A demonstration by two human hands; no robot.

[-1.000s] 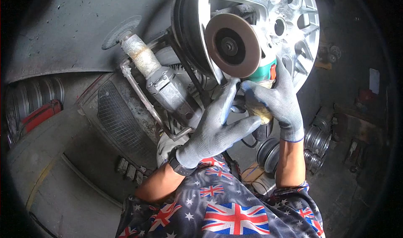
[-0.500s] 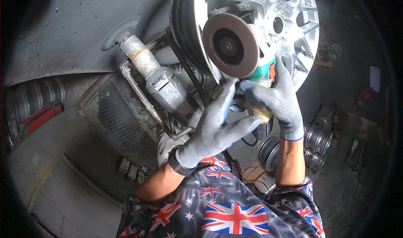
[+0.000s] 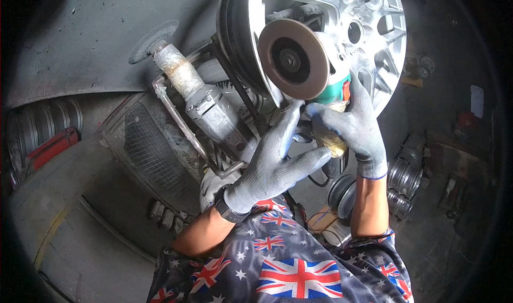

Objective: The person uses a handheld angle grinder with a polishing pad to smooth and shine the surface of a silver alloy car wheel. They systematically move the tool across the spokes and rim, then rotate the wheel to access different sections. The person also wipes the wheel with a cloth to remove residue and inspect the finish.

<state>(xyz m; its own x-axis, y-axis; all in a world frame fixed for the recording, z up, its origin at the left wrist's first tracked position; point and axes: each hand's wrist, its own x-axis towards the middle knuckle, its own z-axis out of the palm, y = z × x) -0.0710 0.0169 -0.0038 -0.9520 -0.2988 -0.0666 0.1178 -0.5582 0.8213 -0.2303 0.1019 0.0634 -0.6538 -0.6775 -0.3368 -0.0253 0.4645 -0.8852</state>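
My right hand (image 3: 357,127), in a grey knit glove, is closed around the body of an angle grinder (image 3: 335,89) with a green housing, a red part and yellowish tape. The grinder's brown disc (image 3: 310,41) faces up towards me. My left hand (image 3: 270,161), gloved alike, is beside the grinder with fingers stretched out and thumb apart. Its thumb tip is at the taped section, and its fingertips are just below the disc's lower edge. Behind the grinder stands a silver multi-spoke alloy wheel (image 3: 387,36); the disc and grinder hide part of its spokes and rim.
Left of the wheel, a grey power tool (image 3: 222,116) with a wrapped neck and round disc (image 3: 152,41) sits by a metal tube frame (image 3: 181,124). More wheel rims (image 3: 403,177) lie at the lower right. A red object (image 3: 52,149) is at far left, near stacked rims.
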